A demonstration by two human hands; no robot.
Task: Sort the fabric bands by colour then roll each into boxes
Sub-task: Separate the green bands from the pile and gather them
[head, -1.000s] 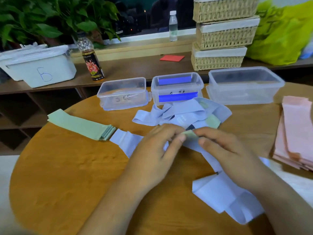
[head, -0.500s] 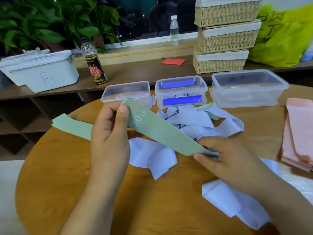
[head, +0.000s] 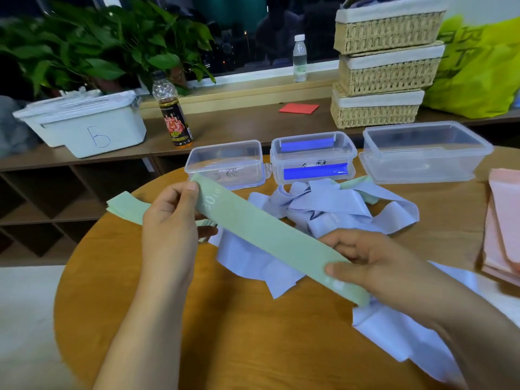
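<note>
Right hand (head: 374, 266) pinches the near end of the green band (head: 270, 237), thumb on top, other fingers (head: 354, 249) curled beneath; left hand (head: 168, 229) pinches the far end, thumb at the top corner; the band is held flat between them, raised off the surface (head: 197, 319), above loose lilac bands (head: 323, 209). Risks: the band looks stretchy, so a slack pinch at either end could let it spring back and drop into the lilac heap, mixing colours; the right-hand hold sits close to the very end, probably the weaker one. Green stack (head: 126, 205) lies left, partly behind the left hand; if the band sags on the way there it could drag lilac bands along; a crooked lay could skew the stack, which is near the surface edge. Pink stack (head: 503, 220) lies far right. Second green strip (head: 358, 182) is half buried at the far side of the lilac heap, easy to miss. Clear boxes (head: 422, 164) stand beyond; middle box (head: 312, 156) shows blue strips, cannot tell what; choosing the wrong box is a later risk.
</note>
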